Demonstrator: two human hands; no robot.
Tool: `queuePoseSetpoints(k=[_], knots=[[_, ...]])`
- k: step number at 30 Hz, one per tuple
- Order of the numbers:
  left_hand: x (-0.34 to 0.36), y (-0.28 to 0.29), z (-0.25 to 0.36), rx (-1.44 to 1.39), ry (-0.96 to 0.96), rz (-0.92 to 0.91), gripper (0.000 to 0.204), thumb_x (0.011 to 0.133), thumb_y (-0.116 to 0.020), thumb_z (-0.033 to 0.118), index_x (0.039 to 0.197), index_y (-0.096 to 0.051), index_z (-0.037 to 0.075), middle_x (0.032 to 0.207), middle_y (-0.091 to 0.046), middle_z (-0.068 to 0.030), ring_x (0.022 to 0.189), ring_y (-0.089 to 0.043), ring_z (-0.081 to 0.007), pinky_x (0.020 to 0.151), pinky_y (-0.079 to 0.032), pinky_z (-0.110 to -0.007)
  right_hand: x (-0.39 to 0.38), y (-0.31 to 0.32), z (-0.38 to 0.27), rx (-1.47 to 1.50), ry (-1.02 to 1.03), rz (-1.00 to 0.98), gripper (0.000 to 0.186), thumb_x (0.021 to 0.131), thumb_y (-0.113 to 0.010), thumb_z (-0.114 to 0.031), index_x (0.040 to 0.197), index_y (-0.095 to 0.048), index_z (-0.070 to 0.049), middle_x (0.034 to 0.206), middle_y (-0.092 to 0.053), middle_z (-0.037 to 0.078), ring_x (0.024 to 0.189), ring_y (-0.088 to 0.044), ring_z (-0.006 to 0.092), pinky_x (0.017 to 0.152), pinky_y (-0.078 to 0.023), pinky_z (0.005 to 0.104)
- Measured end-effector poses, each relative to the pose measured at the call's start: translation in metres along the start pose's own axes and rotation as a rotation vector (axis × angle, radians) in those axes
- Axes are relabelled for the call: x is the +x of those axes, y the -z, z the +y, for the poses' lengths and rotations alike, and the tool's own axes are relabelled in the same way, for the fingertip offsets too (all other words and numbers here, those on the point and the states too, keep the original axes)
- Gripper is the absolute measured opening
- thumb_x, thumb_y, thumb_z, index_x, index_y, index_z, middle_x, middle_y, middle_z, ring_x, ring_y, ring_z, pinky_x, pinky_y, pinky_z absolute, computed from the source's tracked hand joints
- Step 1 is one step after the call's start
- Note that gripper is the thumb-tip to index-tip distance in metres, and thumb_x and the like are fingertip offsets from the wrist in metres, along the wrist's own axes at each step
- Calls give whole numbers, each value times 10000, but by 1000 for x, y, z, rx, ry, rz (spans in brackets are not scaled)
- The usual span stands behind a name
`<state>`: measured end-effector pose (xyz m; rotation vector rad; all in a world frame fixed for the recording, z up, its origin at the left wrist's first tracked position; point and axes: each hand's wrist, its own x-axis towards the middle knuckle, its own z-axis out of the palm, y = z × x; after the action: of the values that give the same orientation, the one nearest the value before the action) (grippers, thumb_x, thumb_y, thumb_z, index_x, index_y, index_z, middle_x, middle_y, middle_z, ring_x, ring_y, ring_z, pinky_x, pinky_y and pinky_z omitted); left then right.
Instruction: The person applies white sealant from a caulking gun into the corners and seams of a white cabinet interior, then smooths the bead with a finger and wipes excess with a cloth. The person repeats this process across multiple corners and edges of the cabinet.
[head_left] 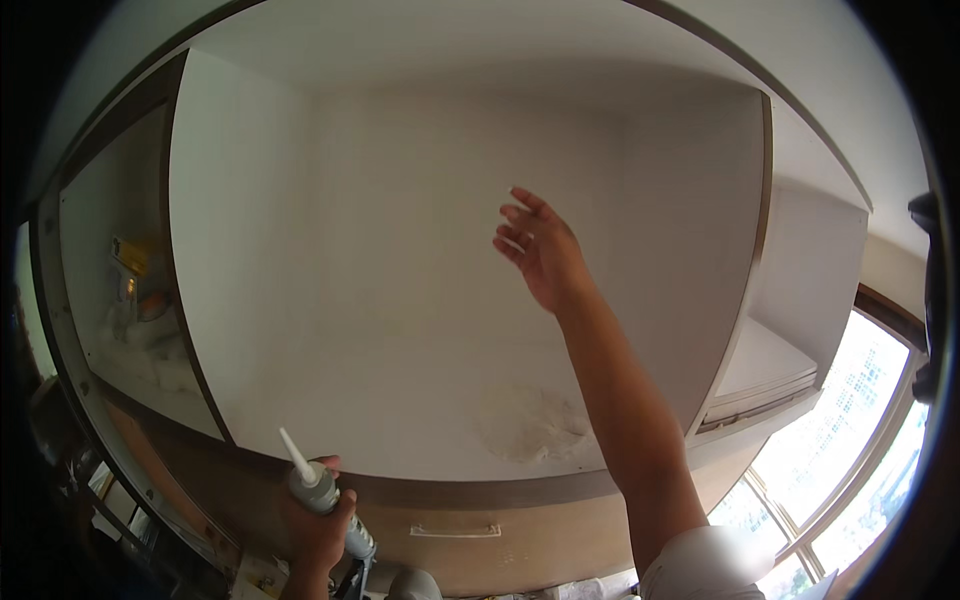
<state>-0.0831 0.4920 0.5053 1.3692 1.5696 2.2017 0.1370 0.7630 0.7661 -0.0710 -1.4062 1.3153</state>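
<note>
Firstly, head view, listed by item.

1. L hand (312,535): grip clamped round the upper end of item 2, thumb along its R side; forearm enters from below.
2. Sealant cartridge (319,490), qty 1: grey body, white tapered nozzle (296,455), tilted up & to L. Held out by cabinet's front edge, nr the L front corner. Dark frame parts seen below it, partly hidden.
3. R hand (548,250): raised within the main compartment, R of its middle. Grip apart, fingers spread & loosely bent, pale spot at topmost fingertip; contact w/ back panel can't be told. Forearm crosses the front edge; white sleeve (705,560) nr elbow.
4. Cabinet (390,400): open-fronted, white inside, brown front edge.
5. Smear (535,425): greyish-beige, irreg., on cabinet floor nr front edge, toward R front corner, just L of R forearm.
6. L side compartment (85,190): yellow pkg. (130,256), orange-brown item (152,305) below it, pale crumpled bundle (150,355) on its floor.
7. Drawer handle (455,531): pale, horiz., on brown front below the cabinet edge.
8. Window (830,420): bright, far R.
</note>
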Motion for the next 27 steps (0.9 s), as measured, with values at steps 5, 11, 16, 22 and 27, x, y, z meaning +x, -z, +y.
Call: queuePoseSetpoints(k=[5,11,16,22,27], knots=[[18,24,-21,484,-261,85,674,716,-746,14,1325,-459,43,1234,-670,-98,1261,-552,-301,1237,-256,-507,119,2,-1,-149,115,143,559,965,-634,-80,1488,-441,-45,1130,-603,49,991,-612,170,926,-539,361],[23,29,-37,517,-330,-22,686,835,-776,136,1424,-436,49,1163,-681,-126,1180,-604,-271,1093,-370,-525,208,6,2,-288,356,189,634,915,-590,10,1520,-406,-34,1170,-577,70,999,-595,181,866,-510,326],[22,29,-45,433,-110,-6,699,851,-791,120,1445,-438,16,1304,-641,-167,1229,-598,-264,1165,-396,-468,248,16,6,-267,453,220,629,929,-550,24,1534,-392,-35,1228,-561,76,1000,-606,194,900,-524,365],[25,32,-53,276,-138,-30,965,862,-769,88,1603,-157,-3,1345,-602,-180,1247,-593,-280,1145,-415,-451,257,28,4,-198,439,255,656,931,-539,40,1563,-379,-38,1173,-578,74,930,-620,195,861,-552,374],[23,24,-60,141,-140,79,976,872,-770,110,1620,-151,10,1357,-595,-173,1252,-592,-284,1128,-426,-450,258,30,6,-211,462,250,709,925,-531,53,1602,-339,-30,1121,-584,67,861,-616,179,799,-557,348]])
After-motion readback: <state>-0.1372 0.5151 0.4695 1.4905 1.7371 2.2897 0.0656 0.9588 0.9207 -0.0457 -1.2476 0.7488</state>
